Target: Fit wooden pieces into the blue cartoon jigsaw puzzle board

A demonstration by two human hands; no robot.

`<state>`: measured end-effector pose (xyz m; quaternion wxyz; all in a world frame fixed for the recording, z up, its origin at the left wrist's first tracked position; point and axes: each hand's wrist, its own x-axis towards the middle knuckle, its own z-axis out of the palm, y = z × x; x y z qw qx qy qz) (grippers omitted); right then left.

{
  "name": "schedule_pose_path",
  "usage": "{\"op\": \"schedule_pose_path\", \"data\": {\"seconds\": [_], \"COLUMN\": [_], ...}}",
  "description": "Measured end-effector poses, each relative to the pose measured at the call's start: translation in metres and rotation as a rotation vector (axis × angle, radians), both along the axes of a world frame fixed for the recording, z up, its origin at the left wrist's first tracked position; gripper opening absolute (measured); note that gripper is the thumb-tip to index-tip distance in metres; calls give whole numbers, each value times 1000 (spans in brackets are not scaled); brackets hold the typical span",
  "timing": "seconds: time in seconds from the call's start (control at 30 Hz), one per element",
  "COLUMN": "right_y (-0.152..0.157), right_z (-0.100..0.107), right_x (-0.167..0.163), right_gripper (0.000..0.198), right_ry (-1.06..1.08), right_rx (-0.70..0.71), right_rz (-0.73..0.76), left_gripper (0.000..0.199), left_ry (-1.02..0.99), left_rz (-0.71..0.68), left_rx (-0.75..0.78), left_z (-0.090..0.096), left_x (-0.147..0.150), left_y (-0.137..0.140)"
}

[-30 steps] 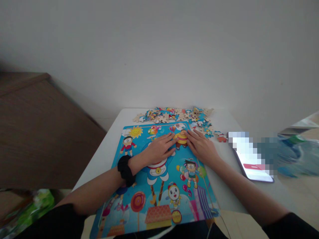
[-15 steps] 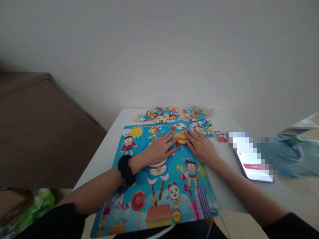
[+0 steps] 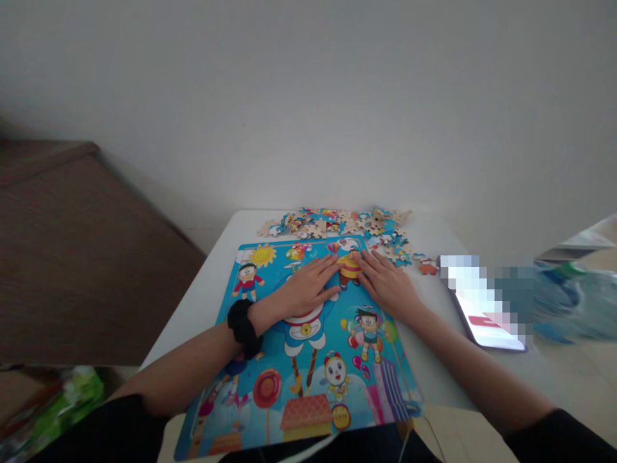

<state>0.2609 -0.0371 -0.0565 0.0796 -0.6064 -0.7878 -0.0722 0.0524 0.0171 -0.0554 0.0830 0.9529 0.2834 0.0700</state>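
Note:
A blue cartoon puzzle board [image 3: 270, 344] lies flat on the white table, its near edge by my lap. Across its upper middle rests my left hand [image 3: 308, 286], palm down with fingers stretched out, covering part of the big blue-and-white cat figure. My right hand [image 3: 388, 283] lies flat on the board's right side, fingers extended near the figure in a yellow top. Neither hand holds anything. Beyond the board's far edge is a heap of loose puzzle pieces [image 3: 351, 223], some face up and some showing bare backs. One orange-and-white puzzle piece [image 3: 426, 265] sits apart at the right.
A lit phone [image 3: 482, 308], partly pixelated, lies at the right of the white table [image 3: 193, 308]. Behind stands a grey wall [image 3: 308, 109]. A brown wooden cabinet [image 3: 87, 257] is at the left, a green bag [image 3: 67, 405] below it. Clear plastic bottles [image 3: 578, 302] are at far right.
Both hands stay flat on the board, with the right fingers shifted very slightly. The board and the pieces have not visibly moved.

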Motion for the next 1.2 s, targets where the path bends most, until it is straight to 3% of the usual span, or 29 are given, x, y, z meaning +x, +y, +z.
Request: {"op": "schedule_pose_path", "data": {"seconds": [0.47, 0.6, 0.73, 1.03, 1.2], "right_y": [3, 18, 42, 70, 67], "right_z": [5, 28, 44, 27, 35], "right_x": [5, 18, 29, 23, 18], "right_gripper": [43, 40, 33, 31, 33], "right_ry": [41, 64, 14, 33, 39], "right_rx": [91, 126, 65, 15, 14], "right_rz": [32, -151, -332, -361, -340], "left_gripper": [52, 53, 52, 50, 50], "left_ry": [-52, -61, -60, -76, -85], "left_rz": [-4, -9, -20, -18, -24], "left_rx": [14, 10, 14, 26, 25], "left_z": [1, 1, 0, -2, -4], "left_x": [-1, -2, -1, -1, 1], "left_y": [1, 1, 3, 3, 1]}}
